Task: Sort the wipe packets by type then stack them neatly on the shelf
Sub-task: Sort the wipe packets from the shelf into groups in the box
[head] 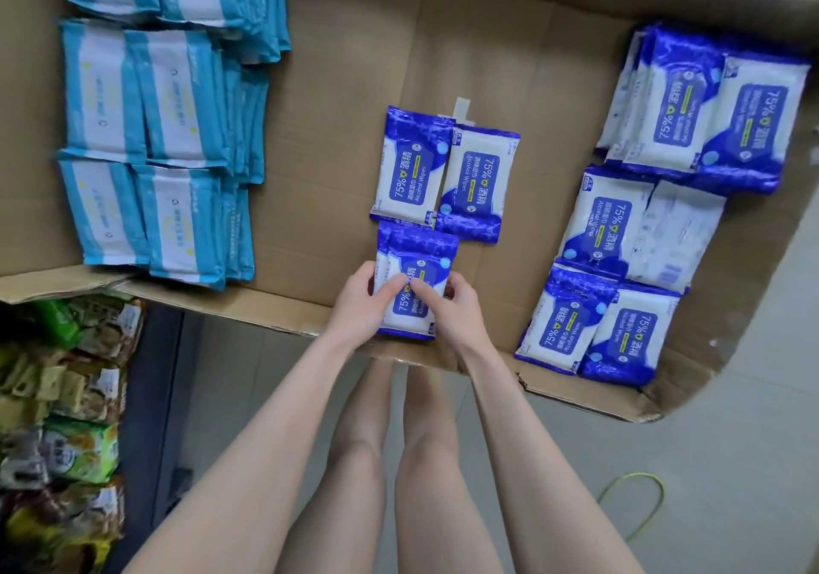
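My left hand (pixel 361 305) and my right hand (pixel 452 307) together grip a small stack of dark blue alcohol wipe packets (pixel 421 258) near the front edge of a flattened cardboard sheet (pixel 328 165). Thumbs press on the top packet's white label. Just beyond lie two more dark blue packets (pixel 410 165) (pixel 478 183) side by side. Piles of dark blue packets (pixel 704 108) (pixel 638 227) (pixel 598 329) line the right side. Light blue and white wipe packets (pixel 146 99) are stacked in rows on the left.
Green and yellow snack bags (pixel 66 396) fill a shelf at lower left below the cardboard. A yellow cable (pixel 638 502) lies on the grey floor at lower right. Bare cardboard lies between the left and right piles.
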Available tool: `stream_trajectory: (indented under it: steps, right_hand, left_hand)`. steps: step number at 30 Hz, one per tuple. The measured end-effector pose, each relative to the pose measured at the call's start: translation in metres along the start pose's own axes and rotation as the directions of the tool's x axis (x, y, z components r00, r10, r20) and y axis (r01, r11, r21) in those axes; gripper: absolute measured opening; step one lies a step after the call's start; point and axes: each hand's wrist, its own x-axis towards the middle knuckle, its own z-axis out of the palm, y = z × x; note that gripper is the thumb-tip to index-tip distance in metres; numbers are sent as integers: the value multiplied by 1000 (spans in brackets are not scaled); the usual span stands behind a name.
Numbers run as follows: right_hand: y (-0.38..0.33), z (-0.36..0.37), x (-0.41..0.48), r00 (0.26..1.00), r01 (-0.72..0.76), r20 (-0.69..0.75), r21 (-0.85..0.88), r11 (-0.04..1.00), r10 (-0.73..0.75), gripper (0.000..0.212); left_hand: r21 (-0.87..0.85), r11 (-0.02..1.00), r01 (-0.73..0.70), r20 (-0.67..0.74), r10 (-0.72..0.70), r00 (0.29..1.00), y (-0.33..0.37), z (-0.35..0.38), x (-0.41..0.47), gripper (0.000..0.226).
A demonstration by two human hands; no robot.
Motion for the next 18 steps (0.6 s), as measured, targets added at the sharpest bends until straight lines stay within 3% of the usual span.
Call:
stream_trajectory:
  steps: [3,5,7,10,12,15,18]
  right_hand:
    - [-19,-14,-5,1000,15,16,87,996,-17,29]
    - [-34,-26,-3,998,68,-19,82,994,-67,29]
    - [-49,-37,4,989,136,-70,43,990,-133,28]
    - [-71,-51,24,972,176,-155,-11,984,-176,18]
    - [-83,-55,38,950,214,-215,-83,973,-227,18]
    - [-87,-53,59,936,221,-233,-197,955,-264,38]
    - [-91,-44,59,947,215,-204,-172,961,-248,33]
  left_hand:
    - [-108,993,-47,64,54,996,18,4,-5,17]
    - [-128,987,-99,22,103,994,33,7,-1,17]
    - [-37,984,-173,-150,165,975,45,10,13,16]
    - [155,967,-203,-343,245,907,62,11,37,32]
    - [240,953,-182,-360,262,896,71,13,52,43]
    - [308,937,-165,-350,273,896,84,23,67,52]
    - [261,960,-99,-367,193,910,91,23,81,51]
